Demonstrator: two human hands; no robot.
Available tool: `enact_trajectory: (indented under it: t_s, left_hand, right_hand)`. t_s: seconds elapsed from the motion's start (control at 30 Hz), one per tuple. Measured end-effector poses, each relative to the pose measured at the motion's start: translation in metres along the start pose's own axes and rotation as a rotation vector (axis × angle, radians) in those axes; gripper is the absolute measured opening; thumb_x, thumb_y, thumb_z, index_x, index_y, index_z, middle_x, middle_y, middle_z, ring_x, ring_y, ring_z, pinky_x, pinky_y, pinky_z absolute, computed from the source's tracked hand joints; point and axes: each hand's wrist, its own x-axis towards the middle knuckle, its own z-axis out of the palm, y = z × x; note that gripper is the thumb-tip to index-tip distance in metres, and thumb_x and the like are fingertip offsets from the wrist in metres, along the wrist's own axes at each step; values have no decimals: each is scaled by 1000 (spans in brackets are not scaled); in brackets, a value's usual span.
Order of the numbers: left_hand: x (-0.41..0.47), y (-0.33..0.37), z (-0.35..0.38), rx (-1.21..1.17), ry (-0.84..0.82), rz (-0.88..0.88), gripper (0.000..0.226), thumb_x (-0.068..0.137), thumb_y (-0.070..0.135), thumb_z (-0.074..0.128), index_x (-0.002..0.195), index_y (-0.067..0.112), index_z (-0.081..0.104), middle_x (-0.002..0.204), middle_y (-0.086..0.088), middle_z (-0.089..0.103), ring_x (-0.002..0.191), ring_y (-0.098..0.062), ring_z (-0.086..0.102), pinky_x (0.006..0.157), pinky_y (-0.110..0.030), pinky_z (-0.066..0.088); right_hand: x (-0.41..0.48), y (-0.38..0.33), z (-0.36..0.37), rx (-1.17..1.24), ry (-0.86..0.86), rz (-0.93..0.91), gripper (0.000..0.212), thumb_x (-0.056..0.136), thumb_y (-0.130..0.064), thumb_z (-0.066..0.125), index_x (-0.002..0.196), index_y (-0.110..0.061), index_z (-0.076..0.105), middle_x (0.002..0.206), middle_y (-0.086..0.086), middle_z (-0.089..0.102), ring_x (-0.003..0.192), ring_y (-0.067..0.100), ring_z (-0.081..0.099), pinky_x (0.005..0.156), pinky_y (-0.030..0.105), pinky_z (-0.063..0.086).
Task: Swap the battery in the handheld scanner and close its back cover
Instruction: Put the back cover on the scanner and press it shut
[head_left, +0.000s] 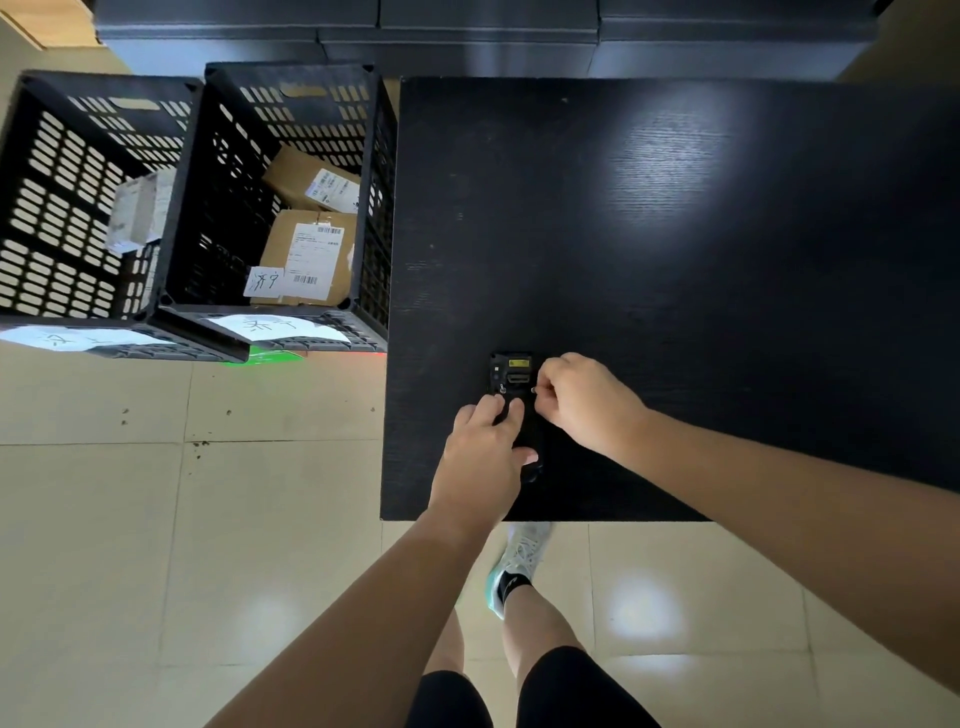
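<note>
1. The handheld scanner (515, 384) lay back-side up on the black table (675, 249), near the table's front-left corner, its long axis running away from the person
2. A yellow label and a small dark window showed at the scanner's far end; the near end was largely hidden under the hands
3. The left hand (485, 452) rested palm-down on the lower half of the scanner, fingers spread over its back and the thumb lying against its right side near the bottom
4. The left hand pressed on the device more than it gripped; whether the fingers curled round an edge could not be told
5. The right hand (582, 400) sat just beside the scanner's right edge, its fingertips pinched together at a small point on the upper back, touching the device
6. What the right fingertips held, if anything, was too small to make out
7. The two hands were close together, almost meeting over the middle of the scanner
8. Left of the table stood two black slotted crates (280, 197) on the tiled floor (156, 519), the nearer one holding cardboard parcels (311, 249) with shipping labels
9. White paper sheets (280, 327) with handwriting hung on the crates' front rims
10. One pale sneaker (519, 561) showed below the table's front edge
</note>
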Motion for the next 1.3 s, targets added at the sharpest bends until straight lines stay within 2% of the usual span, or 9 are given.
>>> enact_trajectory:
  t_s: [0.1, 0.23, 0.3, 0.43, 0.57, 0.63, 0.83, 0.97, 1.3]
  left_hand:
    - [0, -1, -1, 16, -14, 6, 60, 89, 34, 67, 142, 14, 47, 137, -7, 50, 124, -26, 44, 98, -39, 47]
    - [-2, -4, -8, -19, -29, 28, 53, 93, 27, 61, 142, 11, 47, 140, -9, 52, 126, -26, 46, 103, -38, 44]
    - [-2, -7, -14, -44, -44, 39, 44, 97, 19, 56, 140, 9, 49, 139, -9, 53, 127, -25, 47, 104, -35, 42]
    - [10, -10, -32, -67, -71, 90, 31, 98, 16, 53, 127, 9, 61, 127, -7, 60, 118, -22, 55, 99, -31, 43]
    - [35, -11, -52, -8, -21, 121, 17, 97, 15, 54, 101, 9, 70, 102, -8, 62, 92, -24, 61, 81, -31, 46]
    - [50, -12, -61, 52, -60, 148, 17, 97, 15, 52, 96, 7, 68, 97, -10, 61, 88, -28, 60, 78, -36, 46]
    - [76, -19, -78, 325, -342, 421, 15, 97, 16, 49, 100, 7, 61, 98, -11, 58, 88, -33, 60, 74, -43, 50]
    - [85, -18, -82, 416, -386, 560, 16, 98, 17, 49, 106, 8, 59, 100, -10, 59, 88, -31, 60, 73, -42, 50]
    - [94, -16, -84, 539, -474, 654, 17, 97, 17, 49, 109, 9, 58, 105, -7, 58, 91, -28, 59, 78, -43, 52]
  right_hand:
    - [-7, 3, 5, 163, 125, 87, 12, 90, -25, 66, 99, -16, 65, 90, -5, 58, 78, 13, 62, 66, 23, 48]
    - [-36, -3, 30, 565, 240, 453, 39, 75, -40, 79, 107, -25, 61, 88, -10, 65, 77, 4, 63, 67, 16, 46]
    - [-47, -12, 45, 658, 228, 515, 46, 73, -43, 79, 113, -25, 63, 92, -11, 66, 76, 1, 64, 66, 13, 45]
    - [-47, -22, 51, 664, 283, 555, 50, 74, -40, 80, 116, -19, 64, 95, -5, 67, 82, 10, 65, 76, 24, 53]
    - [-48, -23, 48, 629, 309, 588, 43, 72, -44, 81, 104, -18, 69, 79, -9, 66, 73, 4, 62, 62, 11, 42]
    - [-49, -24, 48, 629, 305, 598, 42, 72, -46, 80, 102, -18, 70, 77, -10, 64, 73, 5, 62, 63, 13, 44]
    - [-50, -21, 48, 652, 298, 618, 41, 73, -46, 80, 100, -17, 71, 84, -5, 70, 80, 11, 65, 72, 22, 50]
    - [-49, -21, 46, 652, 272, 619, 41, 74, -46, 79, 102, -17, 70, 85, -6, 69, 80, 9, 64, 69, 20, 49]
    - [-49, -22, 47, 667, 260, 644, 42, 75, -44, 79, 104, -16, 70, 84, -5, 69, 77, 9, 66, 66, 22, 52]
